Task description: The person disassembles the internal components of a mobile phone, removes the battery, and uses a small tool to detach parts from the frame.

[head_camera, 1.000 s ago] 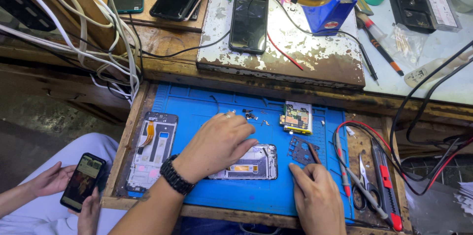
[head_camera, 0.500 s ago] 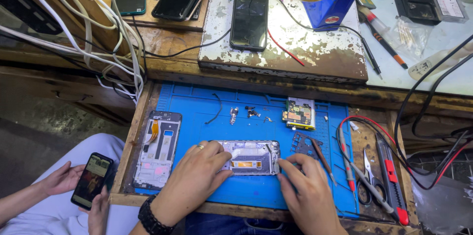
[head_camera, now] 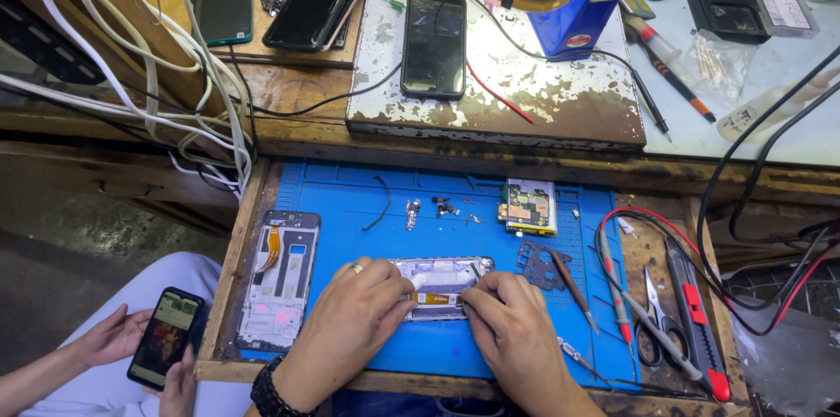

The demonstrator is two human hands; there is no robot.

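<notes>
Resting on the blue work mat (head_camera: 367,198) at the near edge of the table: one opened phone frame (head_camera: 440,287), lying flat, long side toward me, between my two hands. My left hand (head_camera: 354,321) covers its left end, fingers (head_camera: 391,280) curled together and pressed down on the frame edge; a ring shows on one finger, a dark wristband at the wrist. My right hand (head_camera: 512,329) covers the right end, fingertips (head_camera: 472,301) bunched together on the frame's lower edge; whether they pinch anything small I cannot tell.

Also on the mat: a second stripped phone frame (head_camera: 282,277), well to the left, upright lengthwise; a circuit board (head_camera: 528,206) beyond the hands; small loose parts (head_camera: 433,207) near it; a dark metal shield plate (head_camera: 541,264) just right of the held frame.

Right of the mat: scissors (head_camera: 652,316), a red-handled cutter (head_camera: 696,321), probes with red and black leads (head_camera: 612,290).

Far side of the table: a dark phone (head_camera: 434,45) on a worn white board (head_camera: 542,93); two more phones at far left.

Lower left: another person's hands holding a lit phone (head_camera: 166,336).
</notes>
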